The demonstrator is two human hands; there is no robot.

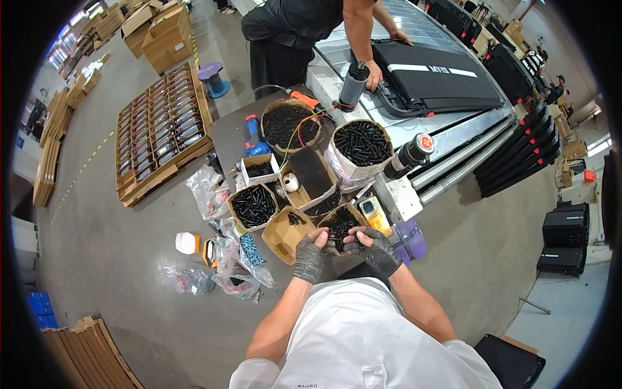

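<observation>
My left hand (pixel 312 254) and my right hand (pixel 374 249), in dark fingerless gloves, meet over the near edge of a cardboard box (pixel 342 223) of small black parts. The fingers of both are pinched together. A small dark piece seems to sit between the fingertips, too small to name. Left of it is a cardboard box (pixel 283 238) with a few black pieces at the bottom. Beyond that stands a box of black screws (pixel 254 206). A phone (pixel 374 215) lies just right of my hands, beside a purple pouch-like thing (pixel 409 242).
A round tub of black bolts (pixel 361 144), another of black pieces (pixel 289 125) and a blue cordless driver (pixel 253 131) crowd the bench. Across it, another person's hand (pixel 374 76) rests by a black panel (pixel 440 78) on a roller conveyor. Plastic bags (pixel 236 271) lie at left.
</observation>
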